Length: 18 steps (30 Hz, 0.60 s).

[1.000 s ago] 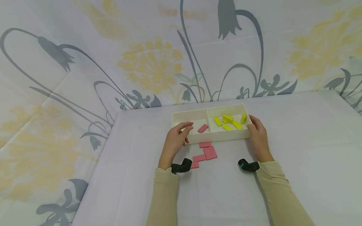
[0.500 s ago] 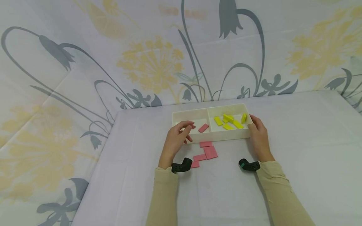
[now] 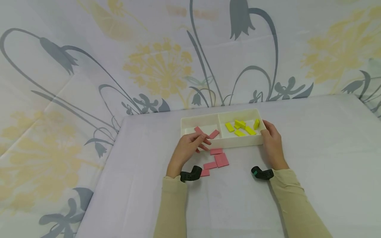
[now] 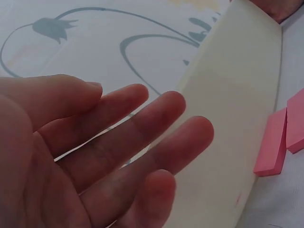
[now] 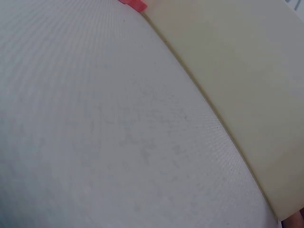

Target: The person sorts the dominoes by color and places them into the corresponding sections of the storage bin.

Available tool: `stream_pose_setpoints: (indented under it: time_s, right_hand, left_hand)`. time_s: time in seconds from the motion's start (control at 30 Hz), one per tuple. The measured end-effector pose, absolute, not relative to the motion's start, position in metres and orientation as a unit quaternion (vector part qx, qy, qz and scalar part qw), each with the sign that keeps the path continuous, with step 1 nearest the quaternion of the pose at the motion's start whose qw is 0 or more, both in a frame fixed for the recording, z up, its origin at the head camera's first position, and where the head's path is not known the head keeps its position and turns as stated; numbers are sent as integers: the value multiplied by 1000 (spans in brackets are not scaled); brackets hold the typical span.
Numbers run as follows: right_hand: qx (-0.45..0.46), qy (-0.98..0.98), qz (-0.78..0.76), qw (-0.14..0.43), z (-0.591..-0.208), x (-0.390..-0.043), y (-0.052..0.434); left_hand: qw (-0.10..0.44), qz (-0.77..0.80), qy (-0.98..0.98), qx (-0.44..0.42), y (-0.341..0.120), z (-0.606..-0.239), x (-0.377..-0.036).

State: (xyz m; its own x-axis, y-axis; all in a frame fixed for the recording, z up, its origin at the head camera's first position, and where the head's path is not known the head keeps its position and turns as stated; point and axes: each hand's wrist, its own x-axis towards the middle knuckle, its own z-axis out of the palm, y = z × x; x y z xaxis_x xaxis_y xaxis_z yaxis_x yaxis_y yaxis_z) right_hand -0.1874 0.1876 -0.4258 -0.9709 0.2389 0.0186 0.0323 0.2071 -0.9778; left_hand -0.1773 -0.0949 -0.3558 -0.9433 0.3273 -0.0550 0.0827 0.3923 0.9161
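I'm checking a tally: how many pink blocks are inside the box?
2 visible, both in the left compartment: one block just beyond the left hand, another block beside the divider. The hand may hide more.

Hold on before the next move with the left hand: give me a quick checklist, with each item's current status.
1. Tray steadied: ok. The right hand grips the right end of the white tray.
2. Left hand free: ok. No block shows in the fingers of the left hand.
3. Colours apart: ok. Two pink blocks show in the left compartment, yellow blocks in the right compartment.
4. Room to pull the tray nearer: not ok. The nearest table block, also pink, lies right by its front wall.
5. Left compartment fully visible: not ok. The left hand hides its front corner.
6. Anything under that hand: cannot tell.
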Motion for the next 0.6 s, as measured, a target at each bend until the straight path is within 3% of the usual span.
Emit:
stream_pose_setpoints:
  time_s: [0.43, 0.6]
  right_hand:
    - [-95, -772, 623, 79, -423, -187, 188]
    - [-93, -773, 622, 82, -423, -187, 188]
  left_hand:
    - [215, 442, 857, 153, -94, -370, -179]
    - [227, 418, 867, 148, -91, -372, -178]
